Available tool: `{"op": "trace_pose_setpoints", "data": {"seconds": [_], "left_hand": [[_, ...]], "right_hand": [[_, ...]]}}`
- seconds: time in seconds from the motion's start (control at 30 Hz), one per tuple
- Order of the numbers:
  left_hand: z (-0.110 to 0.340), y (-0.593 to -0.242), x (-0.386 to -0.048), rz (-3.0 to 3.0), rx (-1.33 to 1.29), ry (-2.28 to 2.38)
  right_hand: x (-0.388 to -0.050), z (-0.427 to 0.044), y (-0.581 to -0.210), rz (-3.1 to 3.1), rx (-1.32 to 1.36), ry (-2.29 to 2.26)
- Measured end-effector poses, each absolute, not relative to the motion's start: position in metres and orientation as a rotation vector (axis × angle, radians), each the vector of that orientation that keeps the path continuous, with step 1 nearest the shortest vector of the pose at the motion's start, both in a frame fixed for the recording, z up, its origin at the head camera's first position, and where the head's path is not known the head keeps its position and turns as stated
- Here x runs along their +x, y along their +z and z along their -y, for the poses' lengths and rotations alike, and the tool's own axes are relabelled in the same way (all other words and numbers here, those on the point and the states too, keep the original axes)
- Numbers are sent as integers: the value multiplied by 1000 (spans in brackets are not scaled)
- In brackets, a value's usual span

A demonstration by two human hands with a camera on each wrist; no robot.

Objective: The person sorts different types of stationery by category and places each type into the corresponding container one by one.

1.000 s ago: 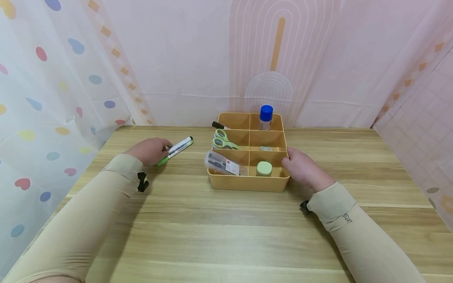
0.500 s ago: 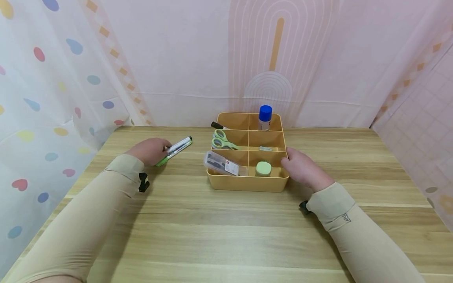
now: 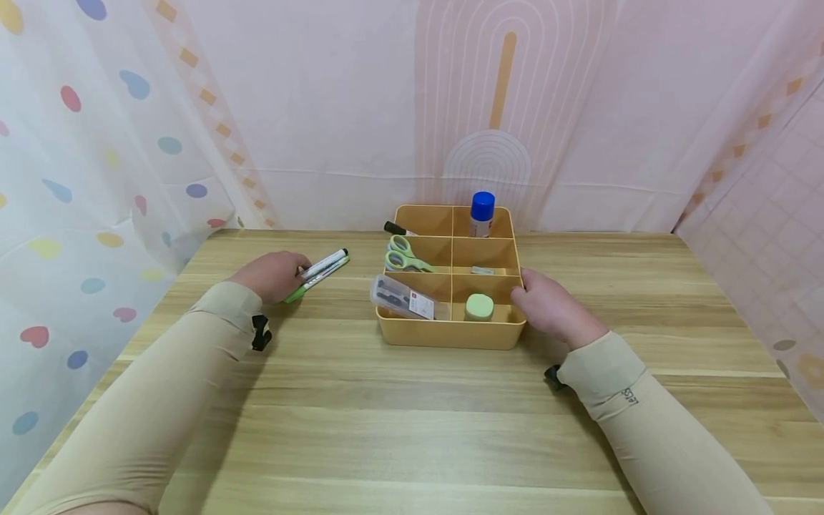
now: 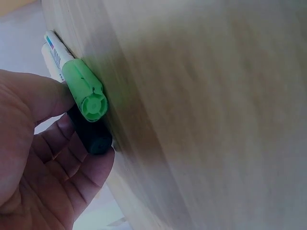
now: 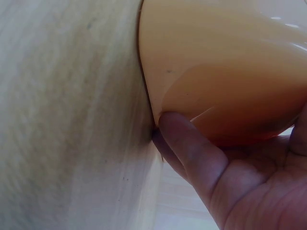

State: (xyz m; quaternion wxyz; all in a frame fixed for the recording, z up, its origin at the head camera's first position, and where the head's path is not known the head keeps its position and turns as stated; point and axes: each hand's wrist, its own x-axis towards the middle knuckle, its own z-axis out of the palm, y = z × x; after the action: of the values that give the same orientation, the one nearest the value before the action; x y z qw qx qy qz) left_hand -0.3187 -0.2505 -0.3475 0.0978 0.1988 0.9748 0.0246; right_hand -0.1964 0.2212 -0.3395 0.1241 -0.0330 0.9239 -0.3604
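Observation:
My left hand point(image 3: 270, 277) pinches two pens just at the tabletop, left of the organizer. One is a highlighter with a green cap point(image 4: 82, 82); beside it lies a white-barrelled marker point(image 3: 327, 262) with a dark end point(image 4: 92, 135) by my fingertips. My right hand point(image 3: 558, 306) grips the right wall of a yellow-orange desk organizer point(image 3: 450, 335), thumb over the rim. In the right wrist view its fingers point(image 5: 187, 143) press the outer wall low down, near the table. The organizer has several compartments and stands upright on the table.
Inside the organizer are green-handled scissors point(image 3: 407, 256), a clear plastic case point(image 3: 404, 297), a blue-capped bottle point(image 3: 482, 213), a black-ended pen point(image 3: 398, 229), a light-green-topped item point(image 3: 479, 307) and a small pale object point(image 3: 483, 270). Behind the wooden table point(image 3: 412, 422) hangs a patterned curtain point(image 3: 322, 107).
The view has shifted very slightly. Both hands keep their places, the left on the pens and the right on the organizer.

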Motion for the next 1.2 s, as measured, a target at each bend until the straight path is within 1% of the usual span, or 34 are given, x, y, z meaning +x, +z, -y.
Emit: {"op": "trace_pose_setpoints", "data": {"seconds": [1.2], "left_hand": [[250,-340,-315,-2921,582,151]], "right_hand": [[-198,-222,-340,-2684,-79,-1048]]}}
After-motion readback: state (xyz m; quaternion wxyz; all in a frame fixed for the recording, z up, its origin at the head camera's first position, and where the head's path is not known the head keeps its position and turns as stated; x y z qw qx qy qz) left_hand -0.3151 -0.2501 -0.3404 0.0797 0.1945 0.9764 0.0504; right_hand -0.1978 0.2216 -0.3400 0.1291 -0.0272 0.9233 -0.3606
